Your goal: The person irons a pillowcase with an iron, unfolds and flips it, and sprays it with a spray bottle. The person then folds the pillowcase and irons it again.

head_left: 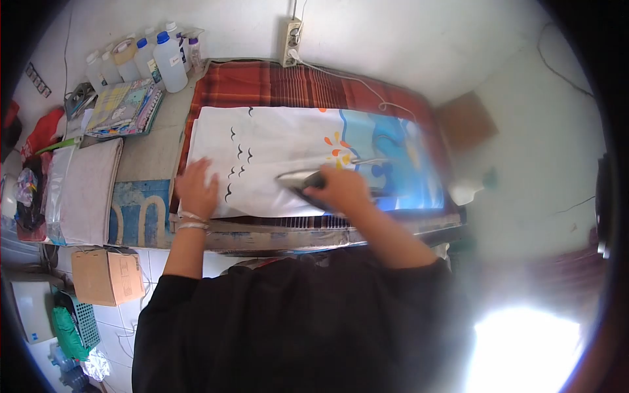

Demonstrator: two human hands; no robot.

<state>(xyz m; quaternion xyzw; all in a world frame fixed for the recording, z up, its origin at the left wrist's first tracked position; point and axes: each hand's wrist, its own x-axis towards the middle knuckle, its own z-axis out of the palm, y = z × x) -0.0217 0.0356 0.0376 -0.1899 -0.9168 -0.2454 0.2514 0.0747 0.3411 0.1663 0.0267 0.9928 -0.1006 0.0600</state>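
A white cloth (pixel 262 134) with black bird shapes and a blue printed right end lies spread on a red plaid cloth (pixel 249 85). My right hand (pixel 345 188) is closed round the handle of an iron (pixel 298 182), whose tip points left over the middle of the white cloth. The iron is slightly blurred. At the white cloth's left edge, my left hand (pixel 198 187) rests with its fingers spread and holds nothing.
Several bottles (pixel 171 63) stand at the back left, behind a stack of folded fabrics (pixel 124 108). Folded pale cloth (pixel 85 190) lies at the far left. A power strip (pixel 291 42) with a white cord hangs on the wall. Below is a cardboard box (pixel 105 276).
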